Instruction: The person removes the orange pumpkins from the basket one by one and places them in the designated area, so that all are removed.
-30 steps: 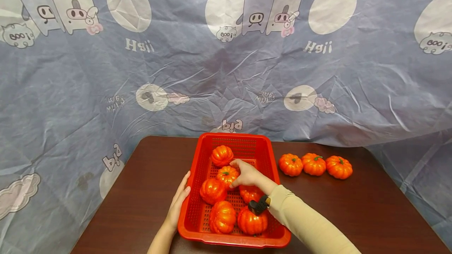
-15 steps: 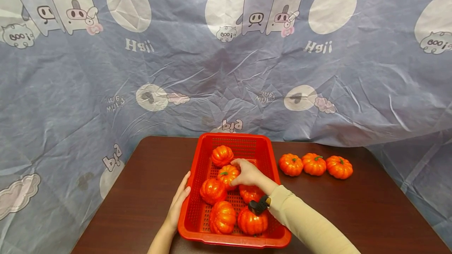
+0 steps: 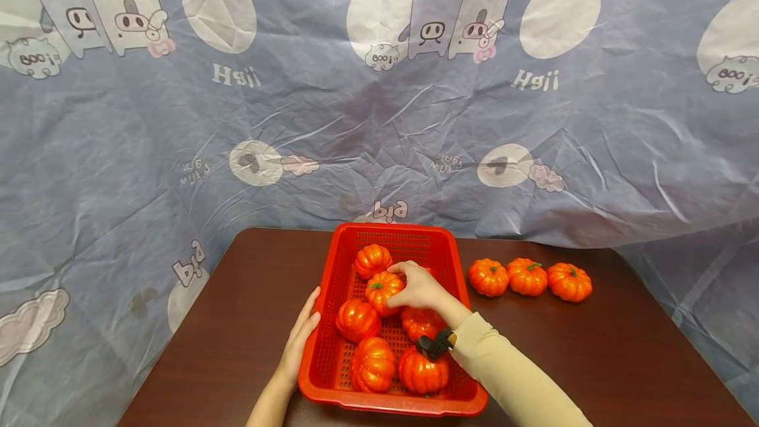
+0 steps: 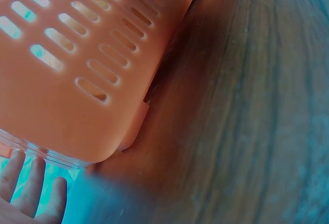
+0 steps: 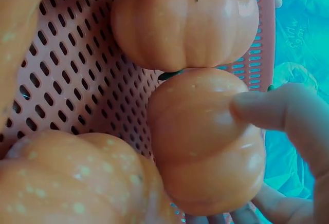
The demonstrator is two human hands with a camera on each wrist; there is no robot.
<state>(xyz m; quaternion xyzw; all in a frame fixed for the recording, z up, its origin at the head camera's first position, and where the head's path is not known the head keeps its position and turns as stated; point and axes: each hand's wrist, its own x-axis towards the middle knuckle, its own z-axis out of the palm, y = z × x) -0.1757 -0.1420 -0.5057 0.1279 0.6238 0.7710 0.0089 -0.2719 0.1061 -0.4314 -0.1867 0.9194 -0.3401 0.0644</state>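
Note:
A red plastic basket (image 3: 391, 402) with slotted walls stands on the table, holding several shiny orange pumpkins. My right hand (image 3: 420, 290) reaches inside and grips a small pumpkin (image 3: 382, 292) near the middle, its green stem visible in the head view. In the right wrist view the thumb (image 5: 262, 108) presses on one side of this pumpkin, and fingertips show beneath it. Beside it sit another pumpkin (image 3: 358, 321) to the left and one (image 3: 372, 261) behind. My left hand (image 3: 300, 342) rests against the basket's left side with fingers extended; the left wrist view shows its fingertips at the basket.
Three more orange pumpkins (image 3: 528, 277) stand in a row on the brown table (image 3: 593, 354), right of the basket. Two pumpkins (image 3: 373, 366) lie at the basket's front. A printed grey-blue cloth (image 3: 356, 117) hangs behind the table.
The gripped pumpkin has turned and risen slightly, and my right hand has shifted a little with it. My left hand and the basket stay where they were.

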